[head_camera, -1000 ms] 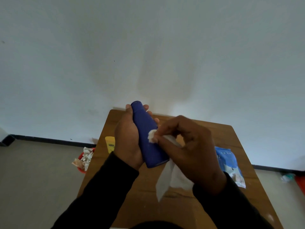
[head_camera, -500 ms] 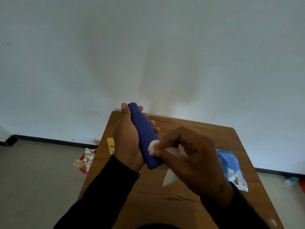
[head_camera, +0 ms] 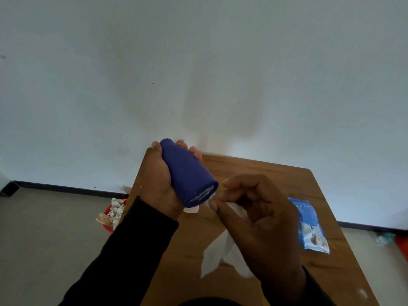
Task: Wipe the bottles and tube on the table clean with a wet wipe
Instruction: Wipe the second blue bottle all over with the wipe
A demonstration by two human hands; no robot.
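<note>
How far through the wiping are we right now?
Mid-job. The left hand grips the blue bottle, tilted with its base towards the camera, while the right hand pinches the wet wipe at that lower end. Nothing shows a finished item. No other bottle or tube is in view, so what remains is unclear. The wipe pack lies on the table.

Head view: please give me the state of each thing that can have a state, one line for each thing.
blue bottle: held off the table, tilted, base toward the camera.
left hand: grips the blue bottle.
wet wipe: unfolded, hanging down, one end pressed at the bottle's base.
right hand: pinches the wet wipe.
wipes pack: lying flat on the table.
red bin: on the floor, holding crumpled wipes.
</note>
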